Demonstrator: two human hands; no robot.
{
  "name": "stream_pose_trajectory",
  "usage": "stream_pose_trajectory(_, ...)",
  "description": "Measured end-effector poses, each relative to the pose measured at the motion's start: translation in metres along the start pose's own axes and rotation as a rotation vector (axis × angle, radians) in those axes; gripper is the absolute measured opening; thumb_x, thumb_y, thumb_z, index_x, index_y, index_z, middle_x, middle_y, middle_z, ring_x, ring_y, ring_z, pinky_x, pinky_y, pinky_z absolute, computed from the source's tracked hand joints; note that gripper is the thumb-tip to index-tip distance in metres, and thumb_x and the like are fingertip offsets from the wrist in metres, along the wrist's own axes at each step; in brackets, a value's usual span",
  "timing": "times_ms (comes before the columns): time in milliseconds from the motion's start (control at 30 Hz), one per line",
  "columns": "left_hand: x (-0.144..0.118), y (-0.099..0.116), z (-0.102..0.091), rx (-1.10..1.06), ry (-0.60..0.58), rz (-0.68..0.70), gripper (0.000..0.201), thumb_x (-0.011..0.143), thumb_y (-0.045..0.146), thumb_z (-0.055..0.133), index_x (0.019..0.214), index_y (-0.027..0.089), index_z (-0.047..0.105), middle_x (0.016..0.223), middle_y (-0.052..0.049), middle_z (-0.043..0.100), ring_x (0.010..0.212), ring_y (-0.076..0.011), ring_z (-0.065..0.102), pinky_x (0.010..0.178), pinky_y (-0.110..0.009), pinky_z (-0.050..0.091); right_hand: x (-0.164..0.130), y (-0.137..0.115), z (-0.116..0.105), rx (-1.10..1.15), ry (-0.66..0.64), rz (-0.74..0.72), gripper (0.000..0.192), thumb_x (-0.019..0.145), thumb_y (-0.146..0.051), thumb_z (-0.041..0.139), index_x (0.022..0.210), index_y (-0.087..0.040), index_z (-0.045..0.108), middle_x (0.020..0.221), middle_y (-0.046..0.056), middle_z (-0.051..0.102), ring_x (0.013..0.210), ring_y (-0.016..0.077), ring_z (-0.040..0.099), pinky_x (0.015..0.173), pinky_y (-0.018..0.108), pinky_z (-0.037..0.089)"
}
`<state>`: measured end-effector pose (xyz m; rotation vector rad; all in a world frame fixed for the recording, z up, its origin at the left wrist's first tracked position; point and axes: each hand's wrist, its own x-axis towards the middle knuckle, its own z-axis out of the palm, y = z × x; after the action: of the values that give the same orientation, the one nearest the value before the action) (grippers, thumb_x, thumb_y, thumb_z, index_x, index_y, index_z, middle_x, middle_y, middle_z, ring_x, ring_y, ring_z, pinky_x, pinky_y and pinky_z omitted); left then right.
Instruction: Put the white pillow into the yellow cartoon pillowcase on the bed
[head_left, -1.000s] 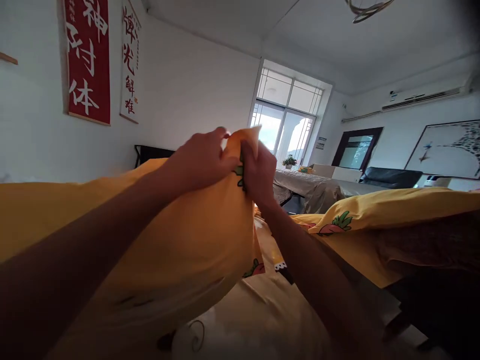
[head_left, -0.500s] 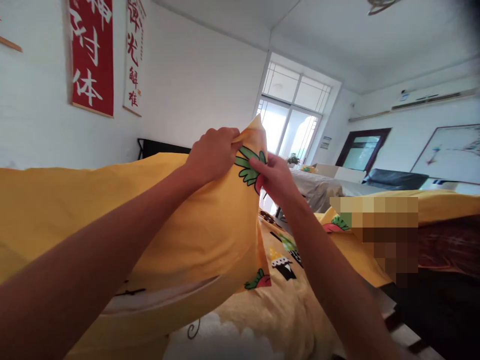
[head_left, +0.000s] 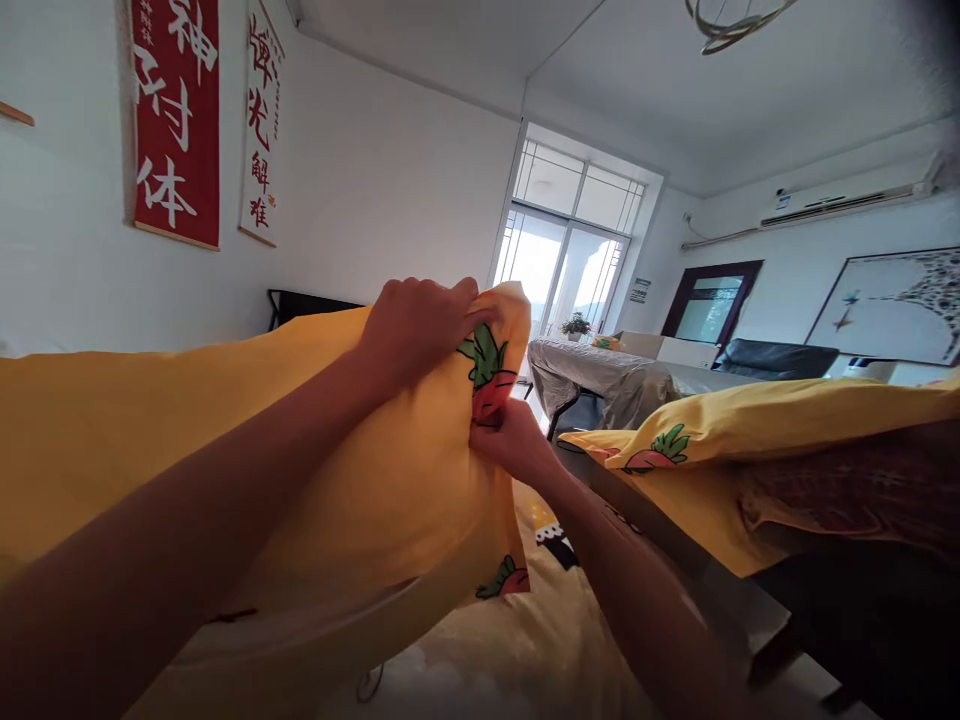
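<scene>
A large yellow duvet cover (head_left: 420, 450), printed with radishes and green leaves, stretches across the left and middle of the view. My left hand (head_left: 424, 315) grips its raised upper edge near a corner, fingers closed over the cloth. Just below and to the right, my right hand (head_left: 514, 440) pinches the side edge under a red radish print. White material shows through a gap low in the cover, partly behind my left forearm. Beneath lies a paler printed bedding cloth (head_left: 555, 620). What is inside the gripped corner is hidden.
At right, another yellow cloth (head_left: 787, 420) with radish prints hangs by a dark reddish patterned fabric (head_left: 847, 490). Behind stand a plastic-covered table (head_left: 592, 365), a potted plant (head_left: 576, 325) and a black leather seat (head_left: 780, 357). Glass doors (head_left: 562, 260) are at the back.
My right hand has slid down the cover's edge, from the leaves to below the radish. The raised corner has dropped and folded over. My left hand keeps its grip, slightly lower.
</scene>
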<state>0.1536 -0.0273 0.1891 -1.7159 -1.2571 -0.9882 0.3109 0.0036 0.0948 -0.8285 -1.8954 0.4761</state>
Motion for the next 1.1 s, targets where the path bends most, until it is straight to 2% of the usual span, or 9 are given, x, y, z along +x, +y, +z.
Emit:
stream_pose_trajectory(100, 0.002, -0.005, 0.002, -0.022, -0.031, -0.016, 0.053, 0.088, 0.061, 0.033, 0.089, 0.018, 0.064, 0.068, -0.007, 0.061, 0.068, -0.0207, 0.058, 0.062, -0.03, 0.035, -0.004, 0.004, -0.011, -0.323, 0.196, -0.075, 0.02, 0.056, -0.023, 0.056, 0.046, -0.019, 0.04, 0.043, -0.007, 0.037, 0.048, 0.0081, 0.03, 0.05, 0.024, 0.026)
stream_pose_trajectory(167, 0.004, -0.01, 0.003, -0.082, -0.044, -0.035, 0.054, 0.086, 0.064, 0.034, 0.085, 0.018, 0.064, 0.068, -0.007, 0.061, 0.069, -0.0202, 0.057, 0.06, -0.029, 0.034, -0.007, 0.012, -0.021, -0.324, 0.248, -0.092, 0.023, 0.06, -0.025, 0.056, 0.046, -0.019, 0.04, 0.043, -0.006, 0.036, 0.047, 0.0083, 0.029, 0.05, 0.024, 0.024)
stream_pose_trajectory(300, 0.009, -0.017, 0.002, -0.238, -0.046, -0.066, 0.051, 0.083, 0.063, 0.039, 0.068, 0.02, 0.061, 0.061, -0.005, 0.057, 0.062, -0.0169, 0.051, 0.055, -0.03, 0.03, -0.014, 0.026, -0.029, 0.016, 0.101, -0.06, 0.019, 0.069, -0.036, 0.059, 0.065, -0.018, 0.059, 0.06, -0.001, 0.056, 0.059, 0.0133, 0.047, 0.056, 0.025, 0.036)
stream_pose_trajectory(400, 0.011, -0.006, -0.002, -0.319, -0.087, -0.024, 0.044, 0.084, 0.055, 0.043, 0.062, 0.02, 0.057, 0.058, -0.003, 0.055, 0.059, -0.0155, 0.048, 0.053, -0.029, 0.027, -0.017, 0.027, -0.016, 0.13, 0.03, 0.023, 0.022, 0.066, -0.038, 0.064, 0.072, -0.017, 0.063, 0.067, 0.0, 0.06, 0.065, 0.0161, 0.051, 0.058, 0.026, 0.04)
stream_pose_trajectory(600, 0.005, 0.03, -0.005, -0.195, -0.18, 0.096, 0.023, 0.089, 0.03, 0.04, 0.084, 0.02, 0.059, 0.072, -0.005, 0.061, 0.063, -0.0179, 0.055, 0.051, -0.028, 0.023, -0.011, 0.011, 0.02, -0.106, 0.153, -0.014, 0.012, 0.06, -0.027, 0.054, 0.053, -0.019, 0.051, 0.052, -0.004, 0.048, 0.055, 0.0118, 0.041, 0.05, 0.023, 0.03)
stream_pose_trajectory(767, -0.002, 0.014, 0.003, 0.019, -0.118, 0.118, 0.025, 0.092, 0.028, 0.032, 0.099, 0.021, 0.055, 0.073, -0.006, 0.064, 0.061, -0.0201, 0.058, 0.05, -0.029, 0.019, -0.005, 0.011, 0.005, -0.258, 0.291, -0.016, 0.019, 0.056, -0.021, 0.05, 0.045, -0.02, 0.035, 0.045, -0.005, 0.031, 0.05, 0.0092, 0.028, 0.049, 0.025, 0.022)
stream_pose_trajectory(900, -0.002, -0.001, 0.003, 0.011, -0.054, 0.061, 0.034, 0.094, 0.04, 0.028, 0.091, 0.021, 0.056, 0.067, -0.006, 0.062, 0.059, -0.0204, 0.055, 0.051, -0.029, 0.019, -0.009, 0.026, -0.004, 0.104, 0.241, 0.027, 0.022, 0.062, -0.033, 0.058, 0.053, -0.02, 0.044, 0.05, -0.004, 0.043, 0.052, 0.011, 0.037, 0.05, 0.024, 0.03)
stream_pose_trajectory(1000, -0.001, 0.006, -0.005, -0.113, -0.053, 0.054, 0.036, 0.092, 0.044, 0.031, 0.084, 0.021, 0.057, 0.062, -0.003, 0.058, 0.057, -0.0177, 0.051, 0.052, -0.029, 0.021, -0.012, 0.031, 0.007, 0.42, 0.176, 0.105, 0.022, 0.063, -0.039, 0.065, 0.066, -0.019, 0.056, 0.063, 0.0, 0.06, 0.058, 0.0144, 0.05, 0.057, 0.027, 0.042)
stream_pose_trajectory(1100, 0.003, 0.016, -0.012, -0.244, -0.051, 0.029, 0.033, 0.09, 0.042, 0.035, 0.073, 0.021, 0.055, 0.059, -0.001, 0.053, 0.054, -0.0139, 0.045, 0.052, -0.028, 0.023, -0.011, 0.032, 0.019, 0.589, 0.092, 0.155, 0.026, 0.062, -0.039, 0.071, 0.075, -0.018, 0.063, 0.071, 0.003, 0.066, 0.066, 0.0182, 0.059, 0.063, 0.031, 0.048)
